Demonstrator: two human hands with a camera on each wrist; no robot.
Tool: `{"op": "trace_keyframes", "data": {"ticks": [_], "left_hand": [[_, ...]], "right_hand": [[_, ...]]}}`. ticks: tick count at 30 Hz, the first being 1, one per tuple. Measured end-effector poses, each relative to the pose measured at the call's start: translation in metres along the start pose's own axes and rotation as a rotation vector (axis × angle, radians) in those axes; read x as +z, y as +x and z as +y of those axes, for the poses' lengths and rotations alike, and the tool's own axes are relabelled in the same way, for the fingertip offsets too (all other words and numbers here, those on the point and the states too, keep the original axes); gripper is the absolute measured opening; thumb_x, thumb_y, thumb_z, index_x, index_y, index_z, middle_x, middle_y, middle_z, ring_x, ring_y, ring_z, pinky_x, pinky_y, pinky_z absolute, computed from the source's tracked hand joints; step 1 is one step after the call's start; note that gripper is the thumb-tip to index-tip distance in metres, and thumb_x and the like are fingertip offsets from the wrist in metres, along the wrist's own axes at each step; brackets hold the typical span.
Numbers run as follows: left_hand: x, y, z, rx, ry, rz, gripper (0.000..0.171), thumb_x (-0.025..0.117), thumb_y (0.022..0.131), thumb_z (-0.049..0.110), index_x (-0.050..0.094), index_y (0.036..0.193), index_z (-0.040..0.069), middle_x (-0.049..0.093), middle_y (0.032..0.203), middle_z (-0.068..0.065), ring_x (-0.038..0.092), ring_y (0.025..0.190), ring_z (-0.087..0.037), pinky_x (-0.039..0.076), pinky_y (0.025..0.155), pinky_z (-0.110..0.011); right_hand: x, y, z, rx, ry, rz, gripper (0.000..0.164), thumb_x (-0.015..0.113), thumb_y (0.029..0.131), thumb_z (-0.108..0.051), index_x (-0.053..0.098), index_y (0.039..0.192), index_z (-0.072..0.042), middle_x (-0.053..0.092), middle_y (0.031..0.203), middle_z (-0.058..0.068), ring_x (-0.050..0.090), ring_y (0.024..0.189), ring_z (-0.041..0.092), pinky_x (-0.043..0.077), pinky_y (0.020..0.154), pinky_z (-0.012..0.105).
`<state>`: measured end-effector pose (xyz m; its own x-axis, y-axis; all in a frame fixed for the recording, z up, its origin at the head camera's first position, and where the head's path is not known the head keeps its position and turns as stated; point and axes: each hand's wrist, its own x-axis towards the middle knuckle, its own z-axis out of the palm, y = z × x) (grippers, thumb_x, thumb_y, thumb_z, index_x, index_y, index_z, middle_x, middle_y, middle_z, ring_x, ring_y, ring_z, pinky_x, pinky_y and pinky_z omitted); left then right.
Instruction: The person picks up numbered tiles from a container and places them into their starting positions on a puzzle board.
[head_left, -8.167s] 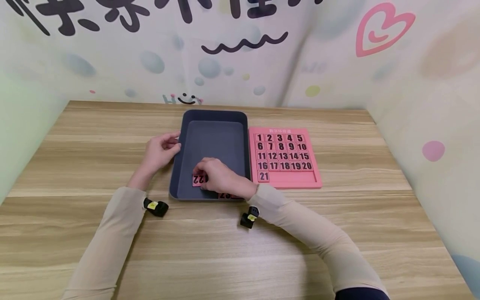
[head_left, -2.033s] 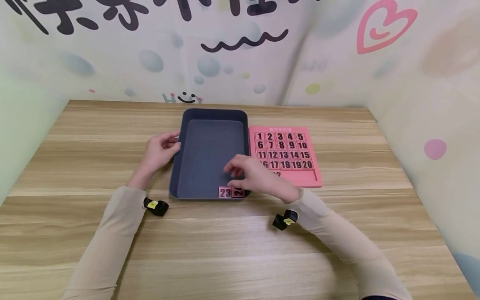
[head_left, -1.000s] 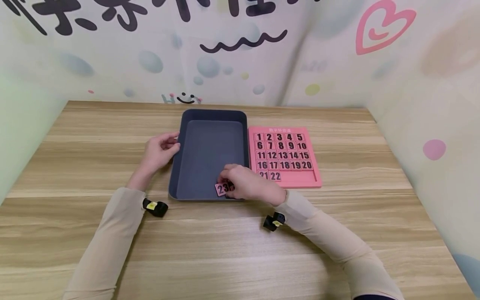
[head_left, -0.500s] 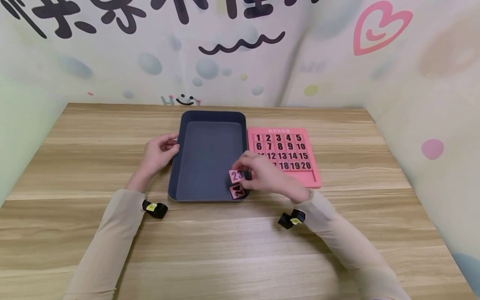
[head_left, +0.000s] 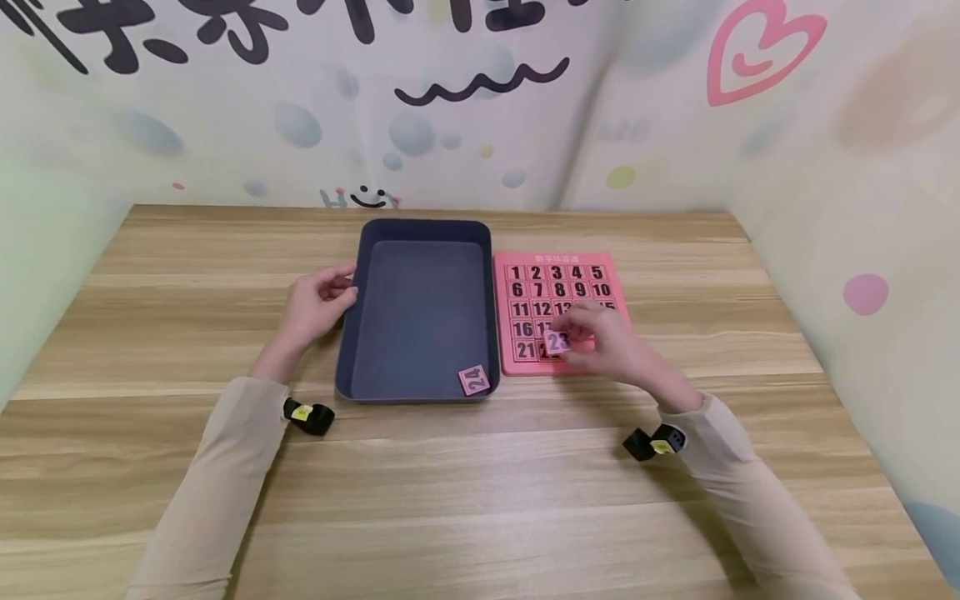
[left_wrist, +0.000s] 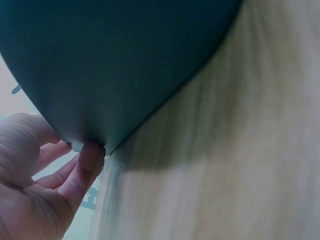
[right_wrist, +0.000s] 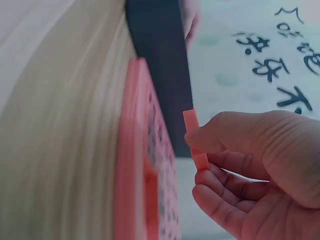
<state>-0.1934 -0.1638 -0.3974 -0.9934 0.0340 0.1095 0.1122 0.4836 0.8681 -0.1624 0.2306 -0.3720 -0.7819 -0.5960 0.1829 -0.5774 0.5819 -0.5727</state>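
My right hand (head_left: 603, 346) pinches a pink number tile marked 23 (head_left: 556, 342) over the lower part of the pink number puzzle board (head_left: 510, 364). In the right wrist view the tile (right_wrist: 196, 140) is seen edge-on between thumb and fingertips, apart from the board (right_wrist: 131, 150). The board carries rows of numbered tiles, some hidden behind the hand; 21 (head_left: 526, 351) sits in the bottom row, with 22 partly covered beside it. My left hand (head_left: 315, 302) holds the left side of the dark blue tray (head_left: 347, 350), its fingertips (left_wrist: 91, 156) at the tray's edge.
One tile marked 24 (head_left: 473, 380) lies turned sideways in the tray's lower right corner. Tray and board stand side by side on the wooden table (head_left: 450, 500). A printed wall covering (head_left: 480, 133) rises behind the table's far edge.
My right hand took tile 23 from the tray and carried it right, over the board. Tile 22 went onto the board earlier. Tile 24 now lies tilted. My left hand stays at the tray.
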Motion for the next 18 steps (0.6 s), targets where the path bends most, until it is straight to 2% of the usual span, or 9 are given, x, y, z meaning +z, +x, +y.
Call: {"op": "trace_keyframes", "data": {"ticks": [5, 9, 13, 18], "left_hand": [[-0.001, 0.0, 0.001, -0.006, -0.001, -0.003, 0.036, 0.055, 0.089, -0.002, 0.054, 0.124, -0.009, 0.06, 0.106, -0.03, 0.052, 0.077, 0.003, 0.044, 0.069, -0.005], [-0.001, -0.001, 0.002, -0.015, 0.01, -0.005, 0.036, 0.055, 0.089, -0.001, 0.053, 0.125, -0.009, 0.06, 0.107, -0.03, 0.052, 0.076, 0.003, 0.044, 0.069, -0.005], [-0.001, 0.0, 0.001, -0.019, 0.018, -0.006, 0.037, 0.055, 0.089, -0.002, 0.053, 0.125, -0.009, 0.06, 0.107, -0.03, 0.052, 0.077, 0.002, 0.043, 0.069, -0.005], [-0.001, 0.0, 0.0, -0.034, 0.031, -0.011, 0.037, 0.055, 0.089, -0.001, 0.053, 0.126, -0.008, 0.06, 0.109, -0.029, 0.052, 0.079, -0.001, 0.043, 0.07, -0.005]], "right_hand": [[-0.006, -0.013, 0.012, 0.057, -0.039, -0.004, 0.028, 0.071, 0.067, 0.007, 0.066, 0.095, 0.004, 0.058, 0.082, 0.007, 0.053, 0.075, 0.019, 0.05, 0.065, 0.029], [-0.01, -0.018, 0.015, 0.125, -0.068, -0.042, 0.028, 0.074, 0.067, 0.005, 0.066, 0.094, 0.004, 0.059, 0.084, 0.008, 0.054, 0.076, 0.02, 0.05, 0.067, 0.031], [-0.01, -0.018, 0.016, 0.171, -0.08, -0.081, 0.029, 0.076, 0.067, 0.003, 0.066, 0.095, 0.003, 0.061, 0.086, 0.009, 0.056, 0.077, 0.021, 0.052, 0.07, 0.034], [-0.009, -0.014, 0.016, 0.18, -0.083, -0.1, 0.026, 0.076, 0.068, 0.004, 0.067, 0.092, 0.005, 0.064, 0.085, 0.011, 0.06, 0.076, 0.022, 0.054, 0.07, 0.036]]}}
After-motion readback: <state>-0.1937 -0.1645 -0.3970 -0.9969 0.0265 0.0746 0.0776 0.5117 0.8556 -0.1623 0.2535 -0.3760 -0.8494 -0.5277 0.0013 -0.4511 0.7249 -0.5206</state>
